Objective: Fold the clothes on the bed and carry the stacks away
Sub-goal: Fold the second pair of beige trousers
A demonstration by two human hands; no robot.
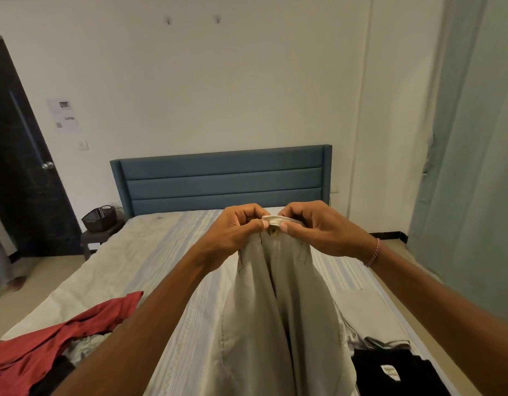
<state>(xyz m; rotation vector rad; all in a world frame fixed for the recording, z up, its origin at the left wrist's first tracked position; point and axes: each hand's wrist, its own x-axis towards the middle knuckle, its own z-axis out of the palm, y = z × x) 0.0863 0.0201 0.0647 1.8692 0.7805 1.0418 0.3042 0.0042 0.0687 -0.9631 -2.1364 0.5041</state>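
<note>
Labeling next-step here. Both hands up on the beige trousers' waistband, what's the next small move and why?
Probably lower the beige trousers flat onto the bed. The left hand and right hand pinch the waistband beside its button, held up, legs hanging together and unfolded. Bare sheet lies ahead, between the red garment and black garment.

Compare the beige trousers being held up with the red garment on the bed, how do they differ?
The beige trousers hang upright in the air, pinched at the waistband by the left hand and right hand; the red garment lies untouched on the bed. The trousers drape fairly straight, while the red garment is crumpled in a loose pile. Neither is folded yet.
</note>
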